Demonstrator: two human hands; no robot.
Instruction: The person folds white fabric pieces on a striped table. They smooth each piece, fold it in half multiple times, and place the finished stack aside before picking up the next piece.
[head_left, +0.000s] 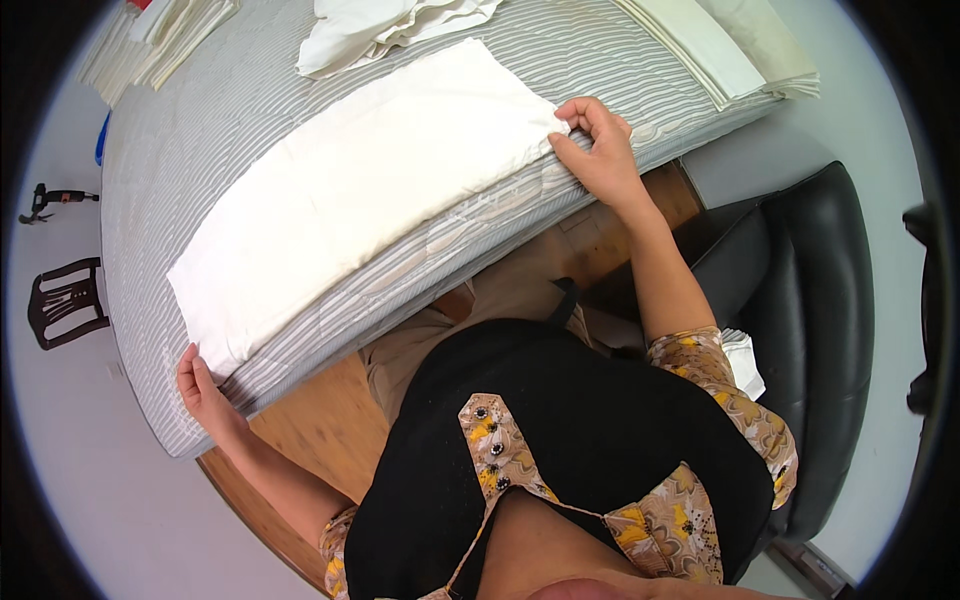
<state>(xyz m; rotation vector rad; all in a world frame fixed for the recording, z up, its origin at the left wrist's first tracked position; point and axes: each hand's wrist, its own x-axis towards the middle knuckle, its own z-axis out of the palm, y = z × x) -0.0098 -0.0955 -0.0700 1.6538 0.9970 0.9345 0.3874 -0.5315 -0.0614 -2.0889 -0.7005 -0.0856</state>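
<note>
A long white cloth (360, 187), laid out nearly flat, lies along the near edge of a striped mattress (187, 180). My left hand (206, 394) pinches its near left corner between thumb and fingers. At the cloth's right end, my right hand (596, 146) grips the near corner, with the thumb on one side and bent fingers on the other. Small wrinkles show near both held corners.
Crumpled white cloth (390, 30) lies beyond. Folded cloth stacks lie at the far left (180, 37) and right (712, 52). A black leather seat (817, 330) stands at right, a dark wooden chair (67, 304) at left.
</note>
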